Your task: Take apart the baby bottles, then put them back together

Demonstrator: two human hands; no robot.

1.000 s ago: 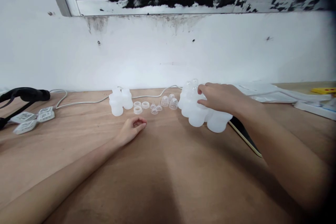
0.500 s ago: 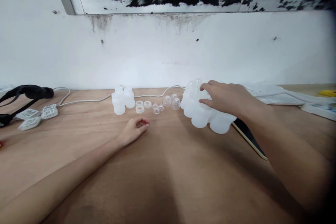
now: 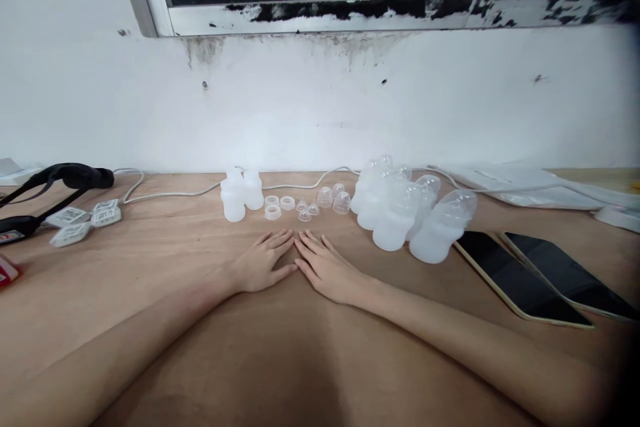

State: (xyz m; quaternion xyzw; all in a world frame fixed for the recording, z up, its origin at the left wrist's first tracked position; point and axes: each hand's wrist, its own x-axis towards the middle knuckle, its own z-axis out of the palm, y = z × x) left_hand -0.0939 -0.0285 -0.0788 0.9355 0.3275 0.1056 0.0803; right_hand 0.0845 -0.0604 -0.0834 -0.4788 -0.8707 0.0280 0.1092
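My left hand (image 3: pixel 263 261) lies flat on the wooden table (image 3: pixel 190 360), fingers apart and holding nothing. Beside it my right hand (image 3: pixel 327 268) rests palm down, also with nothing in it; the fingertips of both meet or nearly meet. Beyond them stand white bottles without caps (image 3: pixel 233 199), white rings (image 3: pixel 273 211), small clear nipples (image 3: pixel 305 215) and clear domed caps (image 3: pixel 341 202). To the right is a group of several capped white bottles (image 3: pixel 393 223); the nearest one (image 3: pixel 433 237) leans to the right.
Two dark phones (image 3: pixel 520 277) (image 3: pixel 570 270) lie at the right. A black strap (image 3: pixel 75 175) and several small labelled white packs (image 3: pixel 71 234) are at the left, with a red object (image 3: pixel 7 271). A white cable (image 3: pixel 170 195) runs along the wall, near a plastic bag (image 3: pixel 520 187).
My right hand has left the capped bottles and come down beside my left hand. My left hand has uncurled and flattened. The view has shifted slightly, showing both phones.
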